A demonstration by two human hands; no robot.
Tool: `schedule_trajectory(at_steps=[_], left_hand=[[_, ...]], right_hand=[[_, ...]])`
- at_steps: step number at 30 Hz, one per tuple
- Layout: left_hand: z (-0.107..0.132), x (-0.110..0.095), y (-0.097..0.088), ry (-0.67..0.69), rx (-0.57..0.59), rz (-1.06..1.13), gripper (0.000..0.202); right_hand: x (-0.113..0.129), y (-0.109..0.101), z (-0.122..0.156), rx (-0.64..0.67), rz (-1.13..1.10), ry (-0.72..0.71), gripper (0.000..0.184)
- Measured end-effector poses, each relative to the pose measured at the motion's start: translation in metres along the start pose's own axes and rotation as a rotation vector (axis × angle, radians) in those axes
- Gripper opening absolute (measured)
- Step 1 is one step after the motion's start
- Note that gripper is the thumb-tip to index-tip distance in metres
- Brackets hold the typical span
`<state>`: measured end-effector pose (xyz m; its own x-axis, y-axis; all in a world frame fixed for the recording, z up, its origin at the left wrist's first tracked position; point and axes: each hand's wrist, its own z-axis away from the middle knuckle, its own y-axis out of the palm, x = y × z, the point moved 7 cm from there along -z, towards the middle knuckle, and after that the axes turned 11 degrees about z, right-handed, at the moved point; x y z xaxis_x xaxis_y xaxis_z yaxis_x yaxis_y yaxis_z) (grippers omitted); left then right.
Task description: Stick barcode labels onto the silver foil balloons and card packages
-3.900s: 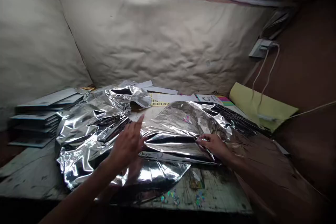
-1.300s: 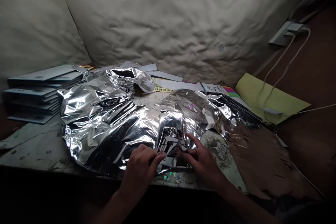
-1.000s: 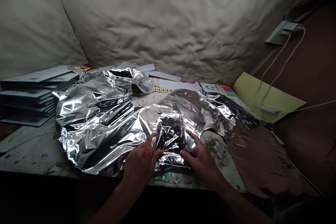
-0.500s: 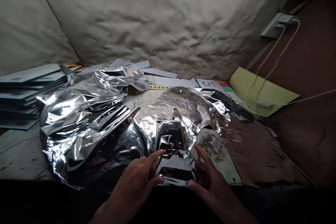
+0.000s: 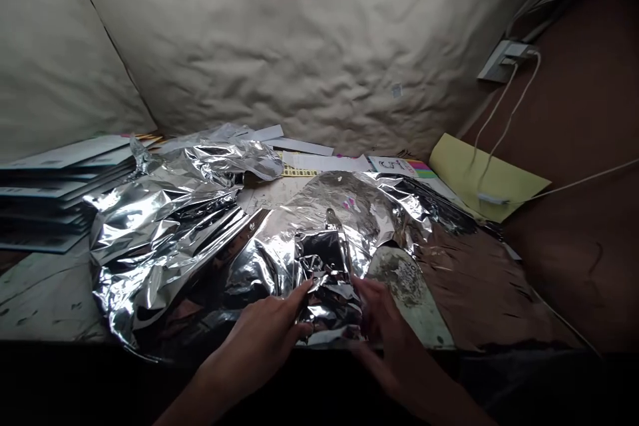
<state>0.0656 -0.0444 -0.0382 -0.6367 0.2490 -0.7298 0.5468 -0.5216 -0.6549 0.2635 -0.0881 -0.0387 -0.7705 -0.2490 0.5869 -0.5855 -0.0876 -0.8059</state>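
A small rectangular packet of crumpled silver foil [image 5: 332, 303] lies at the table's front edge, between my two hands. My left hand [image 5: 262, 336] holds its left side, index finger on top and thumb lower down at the edge. At the right side, my right hand [image 5: 394, 339] is slightly blurred, its thumb spread from the index finger, whose tip is close to or touching the foil. Just beyond the packet, a dark, smooth rectangle [image 5: 322, 249] shows in the foil. A large shiny foil sheet [image 5: 160, 213] spreads in crumpled folds to the left and behind.
Stacked pale cards or folders [image 5: 54, 180] stand at the left. White paper strips [image 5: 324, 162] lie along the back. A yellow sheet [image 5: 484, 180] leans at the right, near a white cable and a wall socket [image 5: 504, 60]. Brown sheeting [image 5: 479, 286] covers the right side.
The packet's front part, fairly smooth before, is now more crumpled and narrower. My right hand has shifted slightly left, its thumb moving off the front edge. The view has turned a little.
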Motion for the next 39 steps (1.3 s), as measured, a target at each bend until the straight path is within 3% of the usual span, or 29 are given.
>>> schedule_trajectory(at_steps=[4,7,10,13,16,18,20,25,29,32,35,37,39], left_hand=[[0.011,-0.004,0.008,0.001,0.105,0.017,0.058],[0.014,-0.008,0.002,0.016,0.086,0.014,0.059],[0.008,-0.019,-0.016,0.168,-0.004,0.005,0.054],[-0.004,-0.023,-0.024,0.283,0.06,0.138,0.048],[-0.022,-0.007,-0.026,0.154,-0.019,0.159,0.037],[-0.033,0.003,-0.025,0.073,-0.117,0.126,0.024],[-0.04,0.009,-0.023,0.031,-0.192,0.161,0.025],[-0.042,0.013,-0.02,-0.011,-0.269,0.228,0.072],[-0.035,-0.013,-0.024,0.198,-0.464,-0.131,0.071],[-0.041,-0.027,-0.007,0.33,-0.393,-0.374,0.067],[-0.051,-0.021,0.01,0.302,-0.285,-0.453,0.068],[-0.055,-0.015,0.015,0.266,-0.264,-0.467,0.072],[-0.056,-0.012,0.017,0.252,-0.259,-0.468,0.075]], right_hand=[[0.022,0.009,0.014,0.077,0.469,-0.524,0.072],[0.018,0.013,0.005,0.171,0.419,-0.598,0.057],[0.013,0.002,-0.011,0.142,0.096,-0.505,0.046],[-0.005,-0.007,-0.028,0.094,-0.226,-0.212,0.039],[-0.024,-0.007,-0.041,0.018,-0.363,0.106,0.033],[-0.031,-0.005,-0.05,-0.017,-0.429,0.229,0.035],[-0.035,-0.002,-0.06,-0.021,-0.519,0.29,0.037],[-0.046,0.007,-0.079,0.047,-0.539,0.404,0.038],[-0.049,0.007,-0.089,0.052,-0.447,0.418,0.035],[-0.044,0.0,-0.095,0.071,-0.363,0.385,0.034],[-0.042,-0.009,-0.094,0.124,-0.259,0.365,0.032],[-0.039,-0.026,-0.09,-0.01,-0.065,0.311,0.035],[-0.025,-0.042,-0.084,-0.208,0.209,0.141,0.047]])
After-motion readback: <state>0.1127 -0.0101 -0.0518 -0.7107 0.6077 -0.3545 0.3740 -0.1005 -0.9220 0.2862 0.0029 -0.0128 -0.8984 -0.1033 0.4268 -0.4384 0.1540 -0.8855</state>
